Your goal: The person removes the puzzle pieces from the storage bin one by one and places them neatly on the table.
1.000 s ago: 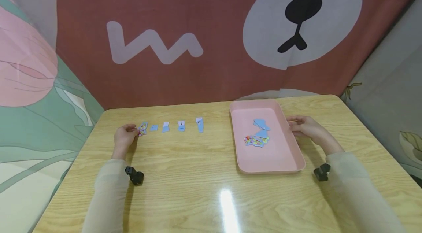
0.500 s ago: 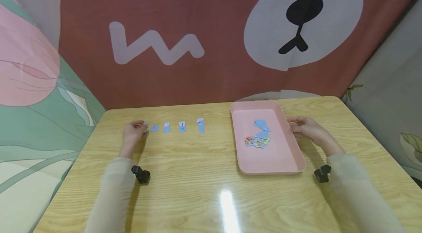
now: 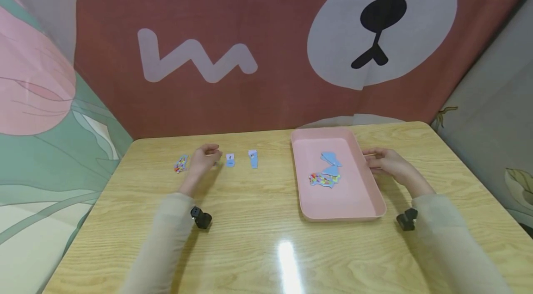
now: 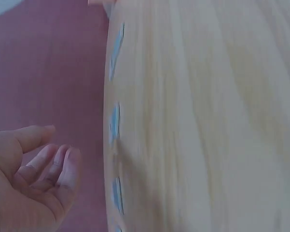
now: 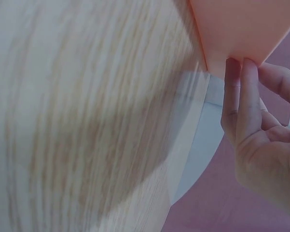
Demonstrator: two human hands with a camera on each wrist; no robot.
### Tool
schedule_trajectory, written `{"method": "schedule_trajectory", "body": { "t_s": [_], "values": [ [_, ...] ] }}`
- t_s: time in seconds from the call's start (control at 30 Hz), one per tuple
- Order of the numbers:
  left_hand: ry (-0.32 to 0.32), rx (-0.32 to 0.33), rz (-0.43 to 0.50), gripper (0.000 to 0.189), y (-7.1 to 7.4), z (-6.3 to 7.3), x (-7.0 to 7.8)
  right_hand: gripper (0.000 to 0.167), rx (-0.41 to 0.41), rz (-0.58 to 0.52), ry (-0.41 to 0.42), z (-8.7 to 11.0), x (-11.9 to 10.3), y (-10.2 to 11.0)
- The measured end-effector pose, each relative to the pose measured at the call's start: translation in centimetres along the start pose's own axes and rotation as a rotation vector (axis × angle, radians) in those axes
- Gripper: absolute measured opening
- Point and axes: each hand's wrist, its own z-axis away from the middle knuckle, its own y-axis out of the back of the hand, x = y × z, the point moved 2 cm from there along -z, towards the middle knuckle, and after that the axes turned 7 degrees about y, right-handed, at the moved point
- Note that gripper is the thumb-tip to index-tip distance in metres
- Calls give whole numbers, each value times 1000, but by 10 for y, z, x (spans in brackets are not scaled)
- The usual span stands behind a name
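Observation:
My left hand (image 3: 205,157) hovers over a row of small flat cut pieces, its fingers loosely bent and holding nothing. A multicoloured piece (image 3: 181,163) lies left of it; a blue-and-white piece (image 3: 230,160) and a longer one (image 3: 253,159) lie to its right. The left wrist view shows a blue piece (image 4: 115,121) among others in the row, beyond the bent fingers (image 4: 67,176). The hand hides part of the row in the head view. My right hand (image 3: 389,162) touches the right outer wall of a pink tray (image 3: 341,204) with its extended fingertips (image 5: 250,70).
Inside the tray lie blue pieces (image 3: 331,158) and a multicoloured piece (image 3: 325,179). A wood-grain table (image 3: 233,206) carries everything, and a reddish-brown printed cloth (image 3: 275,76) hangs along its far edge. Black wrist cameras sit on both sleeves.
My left hand has moved right along the row, from beside the multicoloured piece to over the middle pieces. The right hand has stayed at the tray.

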Motion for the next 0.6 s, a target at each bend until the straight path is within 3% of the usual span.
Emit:
{"method": "schedule_trajectory", "body": {
  "t_s": [0.33,0.6],
  "values": [
    [-106,-117,-61,41,-53,13,41,60,3,-11,3,0,1,0],
    [-219,-169,-84,38,-95,23,68,59,-5,-11,5,-1,2,0]
  ]
}}
